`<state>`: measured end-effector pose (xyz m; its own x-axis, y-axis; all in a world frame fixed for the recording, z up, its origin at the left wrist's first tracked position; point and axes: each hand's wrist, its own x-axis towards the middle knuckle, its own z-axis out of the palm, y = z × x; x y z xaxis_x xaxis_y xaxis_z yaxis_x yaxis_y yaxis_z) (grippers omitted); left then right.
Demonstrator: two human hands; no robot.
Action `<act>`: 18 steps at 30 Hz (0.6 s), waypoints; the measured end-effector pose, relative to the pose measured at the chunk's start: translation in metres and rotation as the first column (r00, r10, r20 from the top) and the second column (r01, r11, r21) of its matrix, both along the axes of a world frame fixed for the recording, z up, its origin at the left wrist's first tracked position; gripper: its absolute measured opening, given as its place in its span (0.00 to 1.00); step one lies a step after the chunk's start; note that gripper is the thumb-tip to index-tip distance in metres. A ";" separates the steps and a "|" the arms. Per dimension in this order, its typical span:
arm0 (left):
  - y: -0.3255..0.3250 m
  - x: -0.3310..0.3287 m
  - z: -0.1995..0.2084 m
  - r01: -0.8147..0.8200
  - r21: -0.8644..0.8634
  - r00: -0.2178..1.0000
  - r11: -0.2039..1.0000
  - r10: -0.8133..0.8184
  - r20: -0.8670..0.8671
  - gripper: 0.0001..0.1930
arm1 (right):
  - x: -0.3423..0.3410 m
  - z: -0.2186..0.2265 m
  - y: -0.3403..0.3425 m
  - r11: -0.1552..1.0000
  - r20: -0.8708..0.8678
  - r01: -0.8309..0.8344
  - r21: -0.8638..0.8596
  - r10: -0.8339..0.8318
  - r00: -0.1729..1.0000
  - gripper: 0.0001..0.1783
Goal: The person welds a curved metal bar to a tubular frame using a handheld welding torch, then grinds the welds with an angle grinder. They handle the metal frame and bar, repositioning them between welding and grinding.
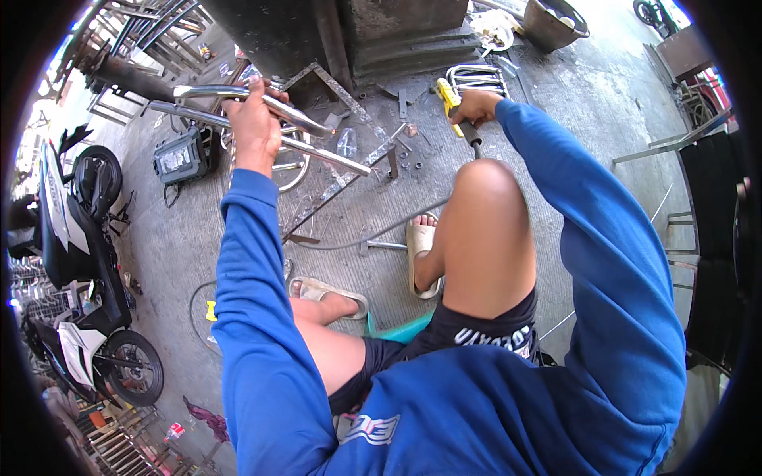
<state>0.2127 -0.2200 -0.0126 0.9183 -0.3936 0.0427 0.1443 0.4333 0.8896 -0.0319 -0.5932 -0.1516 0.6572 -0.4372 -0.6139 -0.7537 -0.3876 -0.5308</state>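
My left hand (pixel 255 131) is closed around shiny metal tubes (pixel 329 156), raised above the floor at the upper left. One tube is bent and the other runs nearly straight; I cannot tell whether they are joined. Over to the right, beyond my raised knee, my right hand (pixel 476 107) grips a yellow and black power tool (pixel 448 97). A dark cable seems to come from its near end, and its exact kind is hard to make out. Between my hands a rusty angle-iron frame (pixel 343 94) lies on the concrete, with nuts and metal scraps around it.
A grey toolbox (pixel 184 155) sits left of the tubes. A hammer (pixel 386 246) lies near my foot, by a dark cable. Shiny bent tubes (pixel 480 79) rest beyond my right hand. A bucket (pixel 554 28) stands far right; a motorcycle (pixel 79 238) is parked left.
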 end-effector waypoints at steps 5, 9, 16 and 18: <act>-0.075 0.034 -0.060 0.120 0.182 0.979 0.976 -0.086 -0.185 0.08 | -0.043 -0.133 0.044 0.878 0.287 0.211 -0.429 -0.089 0.954 0.14; -0.116 0.064 -0.105 0.234 0.351 0.923 0.907 -0.094 -0.372 0.04 | -0.057 -0.216 0.095 0.793 0.454 0.468 -0.390 -0.277 0.847 0.20; -0.154 0.059 -0.148 0.256 0.402 0.927 0.879 -0.105 -0.360 0.07 | -0.073 -0.212 0.093 0.889 0.499 0.409 -0.207 -0.264 0.826 0.23; -0.164 0.056 -0.152 0.182 0.484 0.927 0.856 0.015 -0.375 0.05 | -0.083 -0.204 0.094 0.897 0.491 0.415 -0.151 -0.296 0.819 0.23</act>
